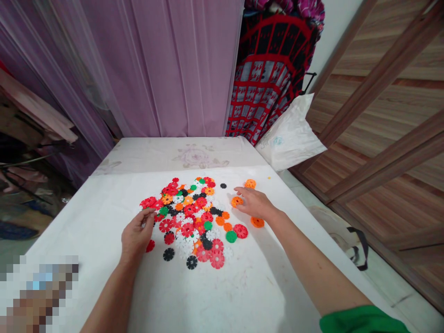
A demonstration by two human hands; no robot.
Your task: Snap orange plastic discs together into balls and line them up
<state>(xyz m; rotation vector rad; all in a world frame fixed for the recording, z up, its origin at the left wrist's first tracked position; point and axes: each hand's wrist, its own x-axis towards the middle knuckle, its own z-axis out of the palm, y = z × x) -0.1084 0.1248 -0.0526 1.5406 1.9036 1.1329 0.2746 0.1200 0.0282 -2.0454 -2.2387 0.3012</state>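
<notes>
Notched plastic discs (190,209) in red, white, black, orange and green lie in a loose pile on the white-covered table. My left hand (137,233) rests at the pile's left edge, fingers curled and tips drawn together beside a green disc (163,211); whatever they pinch, if anything, is too small to make out. To the right of the pile, my right hand (258,203) reaches over an orange disc (237,201) with fingers stretched out around it. Another orange disc (250,183) lies beyond that hand, and a third orange disc (257,222) sits below the wrist.
A single black disc (223,186) lies between pile and right hand. The white table (208,305) has a flowered cloth at its far end. Behind hang purple curtains (180,69). A white bag (291,138) stands at the far right corner, near wooden cabinet doors (381,101).
</notes>
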